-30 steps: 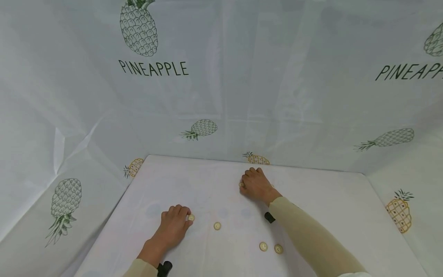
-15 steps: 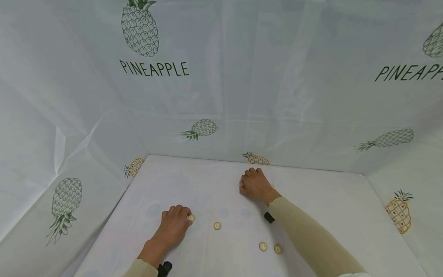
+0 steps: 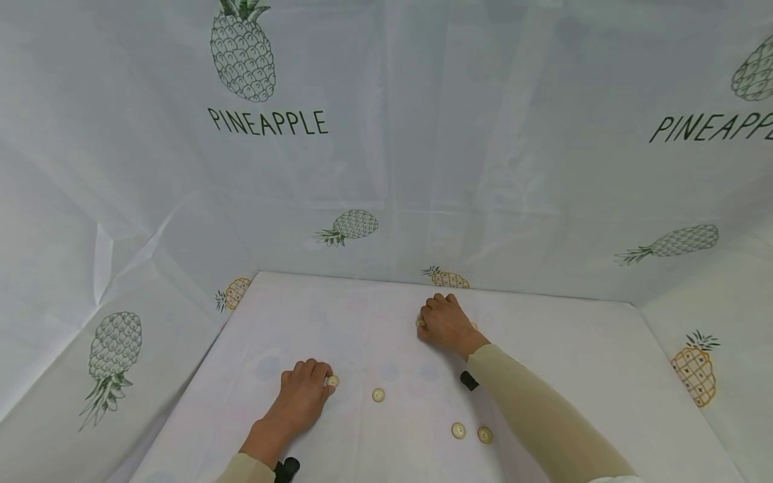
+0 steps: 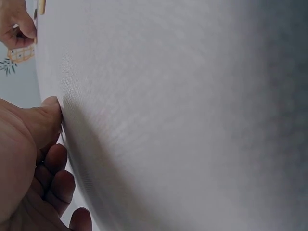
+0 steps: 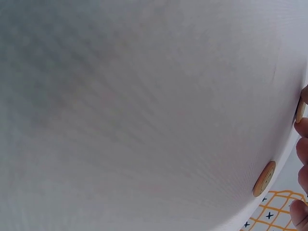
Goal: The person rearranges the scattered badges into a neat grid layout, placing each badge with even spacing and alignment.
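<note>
Toward the left of the white table, my left hand (image 3: 302, 394) pinches a round cream button (image 3: 333, 381) at its edge between thumb and index finger. In the left wrist view the thumb (image 4: 45, 115) meets the table surface, and that button is hidden. Near the far edge, my right hand (image 3: 443, 323) pinches a second button (image 3: 420, 323) by its rim. The right wrist view has this button (image 5: 301, 109) lying nearly flat between the fingertips. Another button (image 5: 265, 179) lies close by; in the head view it (image 3: 474, 326) peeks out behind the right wrist.
A single button (image 3: 378, 395) lies between the hands. Two more buttons, one (image 3: 458, 431) left of the other (image 3: 485, 435), sit nearer the front beside the right sleeve. Pineapple-printed white cloth (image 3: 386, 168) walls the table's back and sides.
</note>
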Motion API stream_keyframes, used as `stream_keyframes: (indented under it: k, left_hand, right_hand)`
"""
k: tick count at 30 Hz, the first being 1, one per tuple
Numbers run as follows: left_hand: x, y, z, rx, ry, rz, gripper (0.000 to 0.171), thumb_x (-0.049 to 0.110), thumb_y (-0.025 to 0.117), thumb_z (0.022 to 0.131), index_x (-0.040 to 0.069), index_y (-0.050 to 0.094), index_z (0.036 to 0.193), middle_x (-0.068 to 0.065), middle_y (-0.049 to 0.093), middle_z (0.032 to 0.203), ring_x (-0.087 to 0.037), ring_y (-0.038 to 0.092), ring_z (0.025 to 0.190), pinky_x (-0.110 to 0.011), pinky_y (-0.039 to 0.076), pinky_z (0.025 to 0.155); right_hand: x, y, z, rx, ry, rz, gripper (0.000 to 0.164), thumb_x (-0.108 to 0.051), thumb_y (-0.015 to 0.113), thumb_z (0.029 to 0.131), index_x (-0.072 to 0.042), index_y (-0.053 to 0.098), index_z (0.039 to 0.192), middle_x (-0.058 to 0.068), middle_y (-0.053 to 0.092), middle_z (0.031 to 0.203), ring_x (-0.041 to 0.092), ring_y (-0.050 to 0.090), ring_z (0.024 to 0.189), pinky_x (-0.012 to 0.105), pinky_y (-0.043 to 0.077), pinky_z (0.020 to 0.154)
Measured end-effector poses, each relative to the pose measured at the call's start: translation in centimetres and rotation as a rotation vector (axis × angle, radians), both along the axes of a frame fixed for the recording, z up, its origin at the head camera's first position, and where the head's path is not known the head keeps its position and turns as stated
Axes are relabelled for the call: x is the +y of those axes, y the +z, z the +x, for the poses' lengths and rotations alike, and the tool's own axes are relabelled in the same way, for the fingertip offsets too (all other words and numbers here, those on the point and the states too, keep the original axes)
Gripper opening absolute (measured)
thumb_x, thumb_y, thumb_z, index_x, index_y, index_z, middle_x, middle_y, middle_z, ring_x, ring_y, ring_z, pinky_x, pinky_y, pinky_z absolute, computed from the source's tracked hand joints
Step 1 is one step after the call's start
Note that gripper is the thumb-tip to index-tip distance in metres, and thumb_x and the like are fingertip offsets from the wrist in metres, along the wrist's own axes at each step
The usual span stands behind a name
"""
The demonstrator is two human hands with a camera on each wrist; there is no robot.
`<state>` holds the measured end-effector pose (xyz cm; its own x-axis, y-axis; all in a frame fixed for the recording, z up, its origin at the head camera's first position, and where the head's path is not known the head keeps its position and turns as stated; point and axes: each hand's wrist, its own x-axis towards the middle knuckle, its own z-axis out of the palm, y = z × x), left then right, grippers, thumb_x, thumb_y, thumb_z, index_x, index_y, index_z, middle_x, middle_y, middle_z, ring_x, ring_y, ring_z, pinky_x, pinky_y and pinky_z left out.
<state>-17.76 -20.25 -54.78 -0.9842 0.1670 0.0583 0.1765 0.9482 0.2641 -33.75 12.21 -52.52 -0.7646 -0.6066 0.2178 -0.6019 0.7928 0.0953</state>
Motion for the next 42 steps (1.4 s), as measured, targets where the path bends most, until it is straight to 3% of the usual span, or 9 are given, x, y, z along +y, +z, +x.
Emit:
stream_keyframes:
  k: [24,29,37,42]
  left_hand:
    - [0.8,0.6,0.3,-0.005,-0.004,0.026,0.022,0.022,0.077,0.097,0.014,0.063,0.112,0.0,0.058,0.102,-0.019,0.052,0.095,-0.047,0.042,0.084]
    - [0.7,0.6,0.3,0.001,-0.006,0.033,0.022,0.021,0.078,0.097,0.013,0.064,0.112,0.001,0.057,0.101,-0.019,0.051,0.094,-0.047,0.042,0.083]
    - [0.5,0.7,0.2,-0.026,0.01,0.048,0.021,0.022,0.076,0.097,0.014,0.064,0.113,0.0,0.059,0.104,-0.02,0.052,0.097,-0.048,0.043,0.085]
    - [0.1,0.8,0.2,-0.046,0.028,0.051,0.021,0.022,0.075,0.098,0.014,0.064,0.114,-0.001,0.06,0.107,-0.021,0.052,0.099,-0.05,0.043,0.087]
  right_hand:
    - [0.9,-0.3,0.4,-0.003,-0.032,0.026,0.027,-0.031,0.071,0.097,-0.012,0.059,0.081,0.004,0.06,0.088,0.026,0.05,0.087,0.046,0.043,0.087]
    - [1.2,0.2,0.6,0.002,-0.03,0.052,0.027,-0.035,0.069,0.098,-0.012,0.061,0.085,0.004,0.06,0.091,0.025,0.047,0.086,0.045,0.042,0.086]
    - [3.2,1.9,1.8,-0.004,-0.064,0.047,0.032,-0.038,0.069,0.099,-0.008,0.073,0.109,0.006,0.066,0.108,0.026,0.051,0.099,0.047,0.041,0.093]
    - [6.0,2.4,3.1,0.06,-0.077,-0.017,0.027,-0.033,0.074,0.096,-0.008,0.074,0.106,0.005,0.067,0.103,0.025,0.053,0.096,0.047,0.043,0.093]
